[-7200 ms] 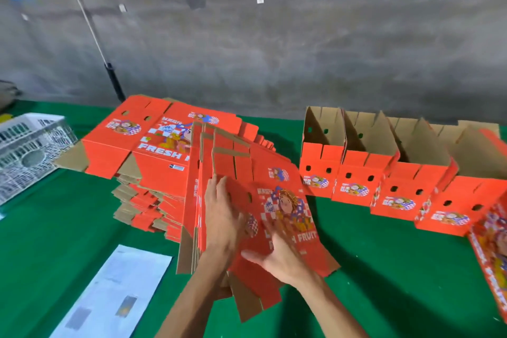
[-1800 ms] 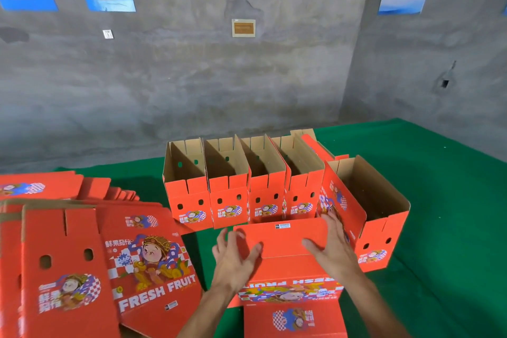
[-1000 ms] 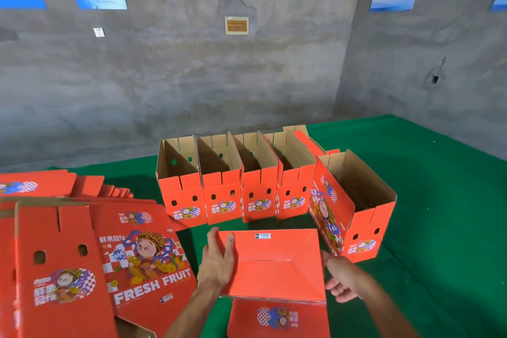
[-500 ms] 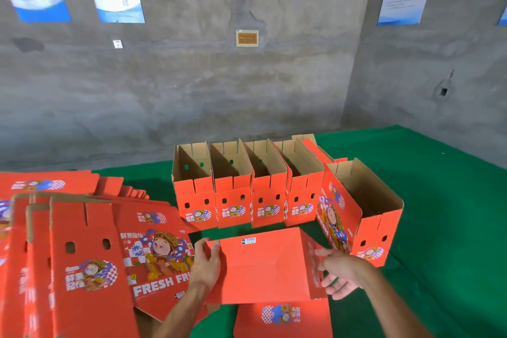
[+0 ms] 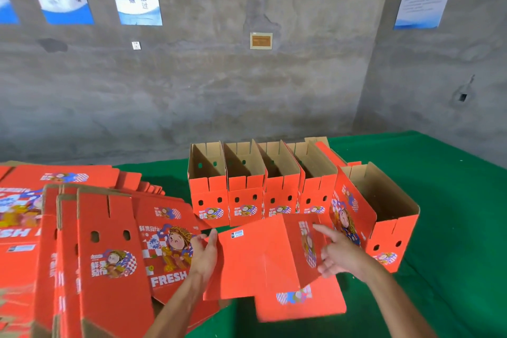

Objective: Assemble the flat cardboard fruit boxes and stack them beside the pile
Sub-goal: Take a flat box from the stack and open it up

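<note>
Two bare hands work one half-opened box (image 5: 263, 261) at the near edge of the green tabletop (image 5: 452, 228). The left hand (image 5: 204, 252) holds the box's left edge, thumb over the front and fingers curled behind. The right hand (image 5: 338, 254) has loosely spread fingers pressing the printed right side panel, forefinger extended. A bottom flap (image 5: 300, 302) lies flat on the tabletop nearer the person. Left of the hands sits the pile of flat boxes (image 5: 104, 241). Behind stands a row of four assembled boxes (image 5: 260, 192), open tops up, with a fifth assembled box (image 5: 378, 217) angled just right of them. Risk, as I judge it: uneven pressure could buckle a panel off its crease, or the swinging side could knock the fifth box.
</note>
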`<state>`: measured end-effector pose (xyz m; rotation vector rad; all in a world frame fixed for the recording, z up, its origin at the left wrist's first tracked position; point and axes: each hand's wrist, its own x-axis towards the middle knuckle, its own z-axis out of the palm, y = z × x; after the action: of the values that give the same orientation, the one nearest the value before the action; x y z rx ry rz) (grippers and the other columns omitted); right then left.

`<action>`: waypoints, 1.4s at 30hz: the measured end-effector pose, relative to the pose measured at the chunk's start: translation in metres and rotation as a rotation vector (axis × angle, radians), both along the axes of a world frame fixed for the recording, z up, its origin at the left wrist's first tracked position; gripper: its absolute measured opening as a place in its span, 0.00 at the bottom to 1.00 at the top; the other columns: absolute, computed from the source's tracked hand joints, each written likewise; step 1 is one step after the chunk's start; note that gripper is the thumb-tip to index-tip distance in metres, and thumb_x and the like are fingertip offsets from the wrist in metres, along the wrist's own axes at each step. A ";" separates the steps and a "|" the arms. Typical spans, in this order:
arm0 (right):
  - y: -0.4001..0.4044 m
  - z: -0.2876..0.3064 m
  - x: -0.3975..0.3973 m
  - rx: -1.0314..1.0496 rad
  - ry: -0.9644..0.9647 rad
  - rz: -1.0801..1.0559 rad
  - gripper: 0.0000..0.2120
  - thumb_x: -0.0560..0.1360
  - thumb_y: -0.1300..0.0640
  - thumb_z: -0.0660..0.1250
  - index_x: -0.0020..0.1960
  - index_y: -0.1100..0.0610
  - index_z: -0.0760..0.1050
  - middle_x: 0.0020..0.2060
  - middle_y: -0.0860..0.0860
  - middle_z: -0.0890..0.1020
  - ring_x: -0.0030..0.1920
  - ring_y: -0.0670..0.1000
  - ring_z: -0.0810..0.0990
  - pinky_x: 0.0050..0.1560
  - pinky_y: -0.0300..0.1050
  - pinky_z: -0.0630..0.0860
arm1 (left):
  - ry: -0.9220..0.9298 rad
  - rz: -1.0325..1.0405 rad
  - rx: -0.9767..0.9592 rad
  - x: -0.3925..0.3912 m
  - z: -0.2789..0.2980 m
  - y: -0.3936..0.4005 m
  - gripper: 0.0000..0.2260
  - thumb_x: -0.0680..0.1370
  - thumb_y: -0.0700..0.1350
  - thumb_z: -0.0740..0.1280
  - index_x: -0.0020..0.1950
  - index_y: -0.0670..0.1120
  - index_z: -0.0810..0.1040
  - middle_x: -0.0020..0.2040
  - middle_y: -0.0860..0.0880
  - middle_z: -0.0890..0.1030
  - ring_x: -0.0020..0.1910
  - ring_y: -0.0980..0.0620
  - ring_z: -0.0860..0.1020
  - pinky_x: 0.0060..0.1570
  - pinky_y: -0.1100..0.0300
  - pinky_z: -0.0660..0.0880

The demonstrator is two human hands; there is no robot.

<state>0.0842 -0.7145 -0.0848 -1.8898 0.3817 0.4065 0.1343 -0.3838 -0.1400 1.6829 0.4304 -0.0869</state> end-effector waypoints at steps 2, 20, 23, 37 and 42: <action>0.005 0.019 -0.004 -0.055 -0.113 0.033 0.35 0.80 0.72 0.54 0.74 0.37 0.68 0.48 0.64 0.80 0.39 0.63 0.88 0.39 0.54 0.85 | -0.033 -0.017 -0.024 0.003 0.008 0.003 0.13 0.86 0.58 0.58 0.64 0.50 0.70 0.57 0.46 0.80 0.55 0.46 0.78 0.59 0.49 0.74; -0.003 0.020 -0.081 -0.903 -0.285 0.248 0.11 0.83 0.50 0.60 0.64 0.41 0.72 0.56 0.50 0.67 0.52 0.56 0.81 0.53 0.47 0.77 | 0.076 -0.832 -0.230 -0.034 0.080 -0.172 0.30 0.77 0.76 0.55 0.78 0.74 0.54 0.79 0.61 0.65 0.73 0.51 0.70 0.55 0.36 0.80; -0.014 0.008 -0.089 -0.883 -0.210 0.228 0.09 0.82 0.46 0.62 0.60 0.45 0.76 0.58 0.52 0.68 0.54 0.58 0.82 0.55 0.48 0.77 | 0.155 -0.864 -0.231 -0.045 0.078 -0.183 0.35 0.75 0.76 0.55 0.80 0.68 0.55 0.80 0.57 0.61 0.76 0.45 0.66 0.53 0.37 0.82; -0.039 -0.026 -0.084 -0.787 -0.107 0.130 0.19 0.77 0.38 0.67 0.66 0.42 0.79 0.67 0.52 0.69 0.62 0.55 0.80 0.63 0.46 0.73 | 0.075 -0.881 -0.099 -0.042 0.048 -0.217 0.39 0.79 0.60 0.71 0.81 0.70 0.48 0.66 0.63 0.75 0.63 0.58 0.78 0.55 0.45 0.84; -0.050 -0.046 -0.073 -0.761 -0.205 0.095 0.20 0.78 0.38 0.68 0.66 0.44 0.79 0.70 0.48 0.72 0.67 0.49 0.76 0.68 0.45 0.70 | 0.030 -0.824 -0.164 -0.036 0.030 -0.223 0.43 0.79 0.52 0.74 0.82 0.67 0.46 0.62 0.71 0.70 0.60 0.63 0.78 0.61 0.45 0.81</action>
<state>0.0114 -0.7647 -0.1310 -2.6708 0.3329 0.1222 0.0981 -0.6068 -0.1103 1.6004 -0.2670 -0.7302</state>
